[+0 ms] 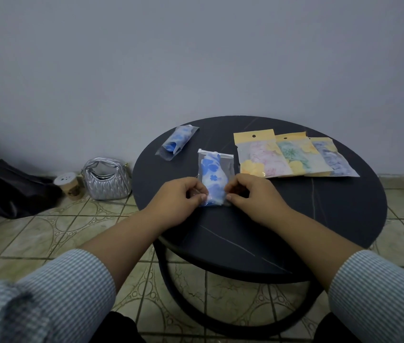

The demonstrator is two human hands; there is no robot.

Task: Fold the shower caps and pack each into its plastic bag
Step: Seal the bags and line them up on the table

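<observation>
A blue-flowered shower cap [213,180] lies folded inside a clear plastic bag [228,167] near the middle of the round dark table [332,211]. The left hand [183,194] and right hand [248,191] each pinch the bag's near end in a narrow grip. Just beyond to the right lie three yellow-topped packets [292,154].

left hand [183,194] + right hand [245,193]: pinch bagged blue shower cap [213,180]; round table [332,219]

No text or label is legible anywhere.
</observation>
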